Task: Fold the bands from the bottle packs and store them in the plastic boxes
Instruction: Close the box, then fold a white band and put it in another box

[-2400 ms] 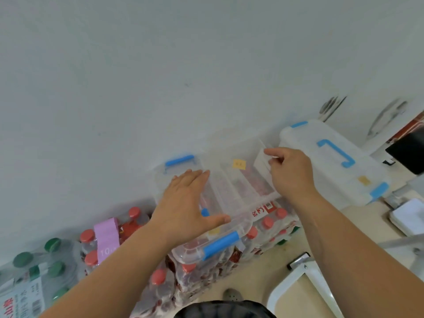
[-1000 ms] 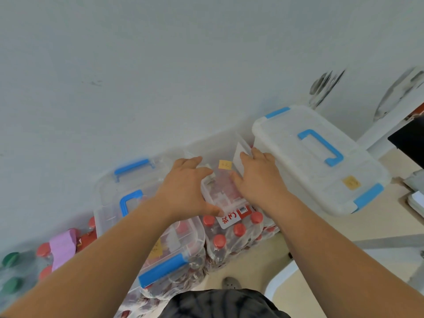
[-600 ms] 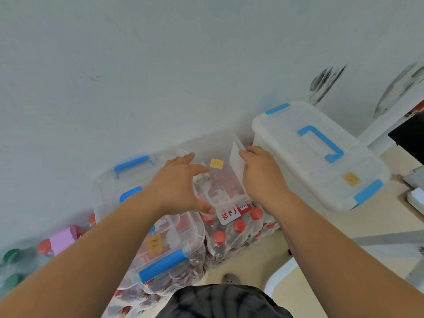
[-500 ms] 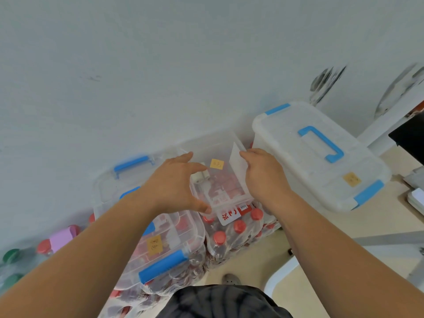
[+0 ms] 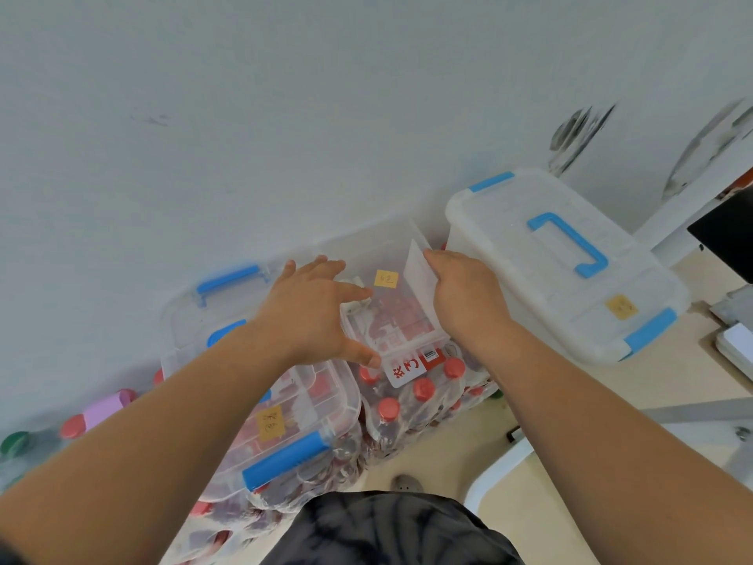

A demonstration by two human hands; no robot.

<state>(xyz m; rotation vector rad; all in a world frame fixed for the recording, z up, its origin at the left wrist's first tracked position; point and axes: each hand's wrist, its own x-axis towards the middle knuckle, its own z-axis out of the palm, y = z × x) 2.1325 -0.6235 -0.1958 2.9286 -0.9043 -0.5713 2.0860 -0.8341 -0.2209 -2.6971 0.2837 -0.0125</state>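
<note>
An open clear plastic box (image 5: 393,328) with a yellow sticker sits on a pack of red-capped bottles (image 5: 423,391), against the wall. Red folded bands show through its bottom. My left hand (image 5: 313,316) lies over the box's left side with fingers spread and fairly straight, thumb at the front rim. My right hand (image 5: 464,299) grips the box's right wall, its fingers curled out of sight behind the translucent panel. A white-and-red label band (image 5: 411,364) lies across the pack just below the box.
A closed clear box with blue latches (image 5: 281,426) stands at the left on more bottle packs. A larger closed box with a blue handle (image 5: 566,271) stands at the right. A pink band (image 5: 104,409) and green-capped bottles (image 5: 14,442) lie far left. A white frame (image 5: 489,475) stands lower right.
The open box went from above the left closed box to the right, onto the bottle pack. My left hand's fingers have since straightened and spread; my right hand keeps its grip.
</note>
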